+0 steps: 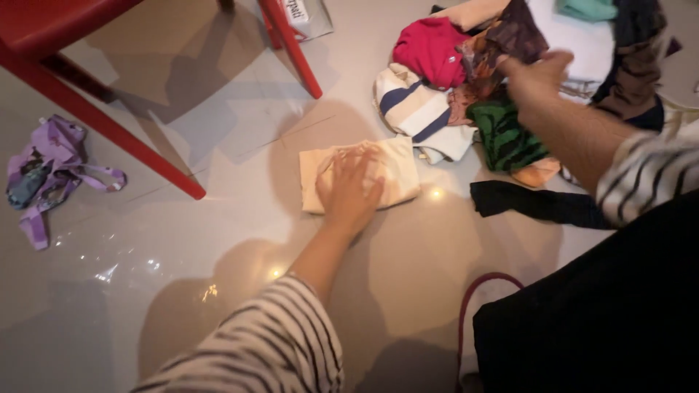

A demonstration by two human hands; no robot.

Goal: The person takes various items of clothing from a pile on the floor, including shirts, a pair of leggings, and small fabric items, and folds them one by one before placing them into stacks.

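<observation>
Pale glossy floor tiles (218, 131) spread out below, with a red chair leg (109, 124) slanting across at the left and a purple cloth bag (44, 175) lying well apart beside it. Left hand (349, 191) presses flat, fingers spread open, on a folded cream cloth (393, 171) in the middle of the floor, while the right hand (535, 76) reaches into the heap of mixed clothes (502, 65) at the upper right, fingers curled among the brown patterned fabric, though whether they actually grip it I cannot tell. Just beside the folded piece lie a blue-striped white garment (415, 109) and a dark cloth (539, 204).
</observation>
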